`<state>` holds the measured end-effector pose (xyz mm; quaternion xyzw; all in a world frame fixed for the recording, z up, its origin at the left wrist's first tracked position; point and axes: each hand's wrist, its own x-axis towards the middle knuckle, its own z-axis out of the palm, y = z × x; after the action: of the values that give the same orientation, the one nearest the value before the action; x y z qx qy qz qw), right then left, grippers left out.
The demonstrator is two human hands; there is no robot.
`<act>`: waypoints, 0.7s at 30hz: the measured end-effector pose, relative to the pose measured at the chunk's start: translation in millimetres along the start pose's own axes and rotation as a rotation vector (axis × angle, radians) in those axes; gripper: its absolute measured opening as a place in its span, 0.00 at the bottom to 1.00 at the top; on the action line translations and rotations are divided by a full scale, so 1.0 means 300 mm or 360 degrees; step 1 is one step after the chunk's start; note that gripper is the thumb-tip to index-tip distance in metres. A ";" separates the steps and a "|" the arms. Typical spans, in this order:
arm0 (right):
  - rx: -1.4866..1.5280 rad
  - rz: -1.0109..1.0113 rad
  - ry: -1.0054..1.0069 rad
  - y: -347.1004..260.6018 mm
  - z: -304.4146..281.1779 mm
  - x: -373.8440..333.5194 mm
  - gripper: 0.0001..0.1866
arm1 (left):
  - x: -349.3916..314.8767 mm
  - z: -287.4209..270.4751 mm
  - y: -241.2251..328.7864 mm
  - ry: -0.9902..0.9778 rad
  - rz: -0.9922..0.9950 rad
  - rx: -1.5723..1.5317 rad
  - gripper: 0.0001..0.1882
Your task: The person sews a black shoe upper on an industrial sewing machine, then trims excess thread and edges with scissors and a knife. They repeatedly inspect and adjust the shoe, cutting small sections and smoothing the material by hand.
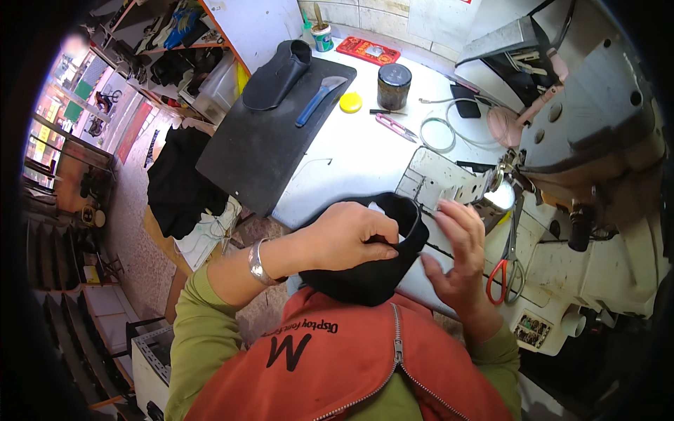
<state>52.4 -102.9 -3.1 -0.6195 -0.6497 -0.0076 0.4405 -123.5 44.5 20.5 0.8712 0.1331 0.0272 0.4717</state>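
A soft black piece with a rounded opening (337, 283), its kind unclear, is close to my body at the front edge of the table. My left hand (345, 235) is closed, thumb and fingers pinched at the rim of that opening. Something small and whitish (376, 208) shows just inside it. To the right of the piece, my right hand (458, 256) is open with its fingers apart, holding nothing. It hovers beside the sewing machine bed (439, 172).
A sewing machine (590, 126) fills the right, with red-handled scissors (500, 277) beside it. On the table are a black mat (239, 151), a black shoe upper (277, 77), a blue-handled knife (316, 102), a dark jar (394, 88), thread snips (395, 127) and a yellow lid (350, 102).
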 end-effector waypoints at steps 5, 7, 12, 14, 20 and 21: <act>0.0535 -0.0090 -0.0827 -0.013 0.001 0.106 0.07 | -0.016 -0.056 0.084 -0.0189 0.0242 0.0231 0.07; 0.0504 -0.0176 -0.0924 -0.043 0.009 0.117 0.05 | -0.044 -0.081 0.081 -0.0301 0.0207 0.0175 0.07; 0.0538 -0.0060 -0.1116 -0.035 -0.015 0.116 0.03 | -0.089 -0.140 0.052 -0.0489 0.0169 -0.0004 0.06; 0.0684 0.0017 -0.1197 -0.030 -0.016 0.116 0.04 | -0.092 -0.148 0.025 -0.0576 0.0138 -0.0210 0.07; 0.1122 0.0238 -0.1269 0.023 -0.013 0.100 0.06 | -0.095 -0.168 -0.069 -0.0431 0.0208 -0.0603 0.10; 0.1106 0.0235 -0.1292 0.043 -0.018 0.096 0.06 | -0.102 -0.168 -0.076 -0.0396 0.0107 -0.0745 0.12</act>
<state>70.3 -79.9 10.2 -0.4344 -0.6867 0.4789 0.3322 -166.4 89.5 32.0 0.7389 0.0350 -0.0344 0.6720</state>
